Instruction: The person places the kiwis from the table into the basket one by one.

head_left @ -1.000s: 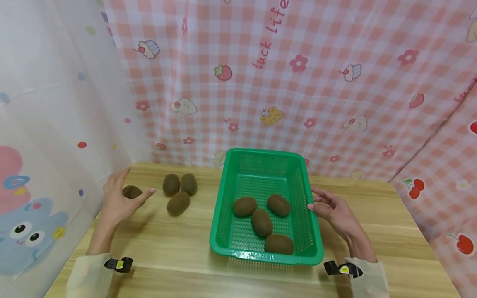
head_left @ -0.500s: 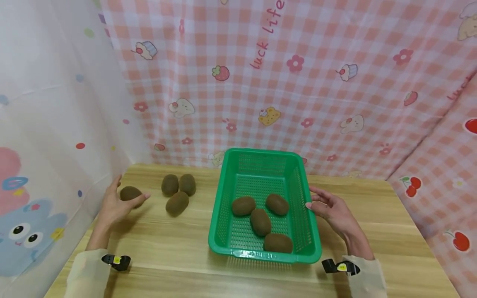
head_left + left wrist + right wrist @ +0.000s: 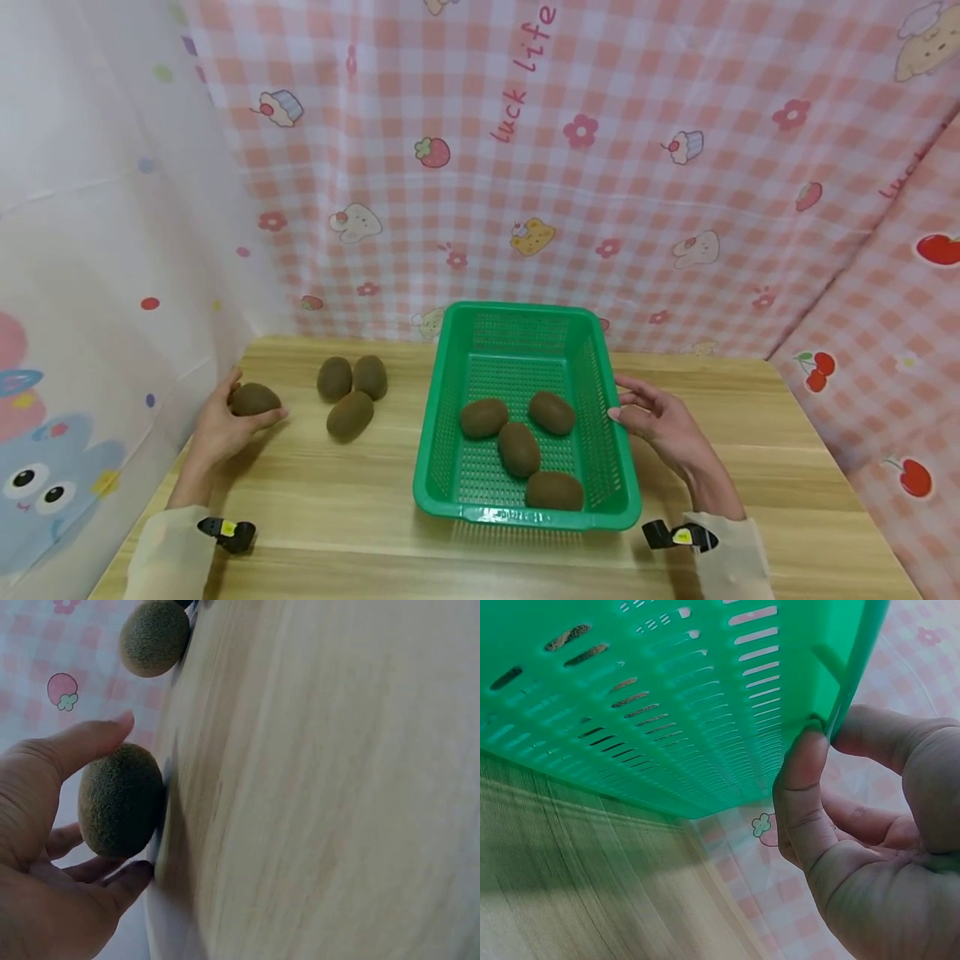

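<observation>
At the table's left side my left hand (image 3: 225,425) holds a brown fuzzy kiwi (image 3: 256,400), its thumb along one side and its fingers curled round the other. The left wrist view shows this kiwi (image 3: 121,801) low over the wood, between thumb and fingers. Several more kiwis lie inside a green plastic basket (image 3: 531,518) in the middle. My right hand (image 3: 667,425) pinches the basket's right rim between thumb and fingers. In the right wrist view the thumb is outside the rim and a bent finger (image 3: 806,769) sits under its lip.
Beside the left hand, a cluster of 3 kiwis (image 3: 350,416) lies on the wooden table (image 3: 337,508). A pink checked curtain (image 3: 480,192) hangs right behind the table, and a white printed curtain (image 3: 97,250) borders it on the left.
My left thumb and fingers have drawn in round the lone kiwi. The right hand keeps its grip on the basket rim. The whole head view has shifted slightly.
</observation>
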Tool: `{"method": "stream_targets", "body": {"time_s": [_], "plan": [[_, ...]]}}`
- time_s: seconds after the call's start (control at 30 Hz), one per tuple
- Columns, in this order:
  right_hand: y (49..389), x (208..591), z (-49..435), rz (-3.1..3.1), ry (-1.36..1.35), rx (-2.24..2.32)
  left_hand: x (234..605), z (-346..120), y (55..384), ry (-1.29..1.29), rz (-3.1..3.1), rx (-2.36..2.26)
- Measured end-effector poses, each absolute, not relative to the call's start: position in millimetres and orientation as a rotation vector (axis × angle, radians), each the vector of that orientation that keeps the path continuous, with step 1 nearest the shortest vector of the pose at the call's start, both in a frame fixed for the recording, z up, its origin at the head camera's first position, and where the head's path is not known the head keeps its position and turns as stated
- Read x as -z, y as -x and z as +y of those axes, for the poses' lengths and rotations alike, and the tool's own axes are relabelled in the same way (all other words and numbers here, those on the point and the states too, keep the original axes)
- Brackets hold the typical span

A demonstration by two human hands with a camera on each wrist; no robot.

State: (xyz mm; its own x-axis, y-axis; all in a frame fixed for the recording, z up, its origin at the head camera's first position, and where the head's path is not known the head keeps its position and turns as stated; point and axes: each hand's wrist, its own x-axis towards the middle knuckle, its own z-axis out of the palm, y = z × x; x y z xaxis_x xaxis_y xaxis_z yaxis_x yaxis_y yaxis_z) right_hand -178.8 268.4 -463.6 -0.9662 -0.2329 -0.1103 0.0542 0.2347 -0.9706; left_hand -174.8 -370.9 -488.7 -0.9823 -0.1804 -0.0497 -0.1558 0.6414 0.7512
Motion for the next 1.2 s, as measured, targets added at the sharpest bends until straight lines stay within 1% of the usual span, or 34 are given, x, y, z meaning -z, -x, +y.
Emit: {"method": "stream_targets", "body": {"time_s": [0.63,0.9,1.2], "plan": [[180.6,460.8,266.8,2.266,0.176,1.815,488.3,-364.5,173.0,-0.43,-2.777,1.317],[180.0,462.0,266.7,2.268,0.188,1.813,480.3,-362.0,167.6,-0.406,-2.766,1.276],[179.3,464.1,268.7,2.255,0.155,1.814,466.4,-352.5,172.6,-0.368,-2.732,1.234]]}}
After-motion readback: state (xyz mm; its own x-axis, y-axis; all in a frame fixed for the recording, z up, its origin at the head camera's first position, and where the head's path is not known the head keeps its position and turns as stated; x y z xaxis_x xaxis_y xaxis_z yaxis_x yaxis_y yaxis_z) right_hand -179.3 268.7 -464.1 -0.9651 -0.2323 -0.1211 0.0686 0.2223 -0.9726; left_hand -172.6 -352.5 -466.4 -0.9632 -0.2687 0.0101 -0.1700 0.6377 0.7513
